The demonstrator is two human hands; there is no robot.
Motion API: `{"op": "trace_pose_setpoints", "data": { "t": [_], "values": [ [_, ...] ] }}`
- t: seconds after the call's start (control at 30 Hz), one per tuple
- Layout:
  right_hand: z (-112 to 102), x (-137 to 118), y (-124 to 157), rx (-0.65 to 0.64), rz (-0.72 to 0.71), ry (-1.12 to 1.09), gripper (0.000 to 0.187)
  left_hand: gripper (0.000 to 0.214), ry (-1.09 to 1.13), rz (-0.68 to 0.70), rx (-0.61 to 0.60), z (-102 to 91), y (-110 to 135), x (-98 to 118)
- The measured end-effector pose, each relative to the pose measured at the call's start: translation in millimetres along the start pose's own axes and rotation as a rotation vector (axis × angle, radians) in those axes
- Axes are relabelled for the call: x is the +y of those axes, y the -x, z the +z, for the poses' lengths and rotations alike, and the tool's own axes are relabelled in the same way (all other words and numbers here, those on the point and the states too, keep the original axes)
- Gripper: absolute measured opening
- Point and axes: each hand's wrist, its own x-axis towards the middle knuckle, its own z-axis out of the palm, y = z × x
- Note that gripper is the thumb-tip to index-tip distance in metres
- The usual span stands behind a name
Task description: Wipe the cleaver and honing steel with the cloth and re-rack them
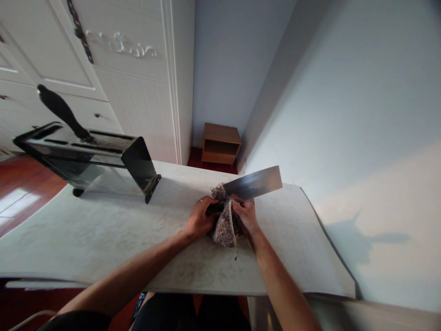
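Right forearm (pixel 277 278) is cropped; speckled cloth (pixel 224 230) partly hides the knife (pixel 257 183).

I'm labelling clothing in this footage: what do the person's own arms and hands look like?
The left hand and right hand are ungloved, the forearms bare. What looks like a thin, pale ring is on the left hand. A black fabric sleeve appears at lower left; no right sleeve shows.

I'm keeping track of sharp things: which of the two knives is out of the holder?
The knife in the left hand, its blade mostly bare; the other knife sits in the holder, handle sticking up.
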Motion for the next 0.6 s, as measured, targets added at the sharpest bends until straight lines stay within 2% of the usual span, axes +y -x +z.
{"op": "trace_pose_setpoints", "data": {
  "t": [0.1,0.2,0.4,0.53,0.6],
  "values": [
    [4,2,2,0.036,-0.003,-0.082,0.038,0.024,0.034,-0.047,0.002,1.2,0,3],
    [11,0,6,-0.029,-0.018,-0.163,0.035,0.027,0.027,-0.053,0.001,1.9,0,5],
    [22,-3,12,-0.060,0.035,-0.094,0.035,0.035,-0.019,0.082,-0.020,0.6,3,1],
    [23,2,13,-0.105,0.093,-0.225,0.038,0.034,-0.088,0.117,-0.086,-0.9,6,1],
    [23,2,14,-0.076,0.111,-0.302,0.039,0.034,-0.099,0.154,-0.126,-1.1,7,3]
  ]
}}
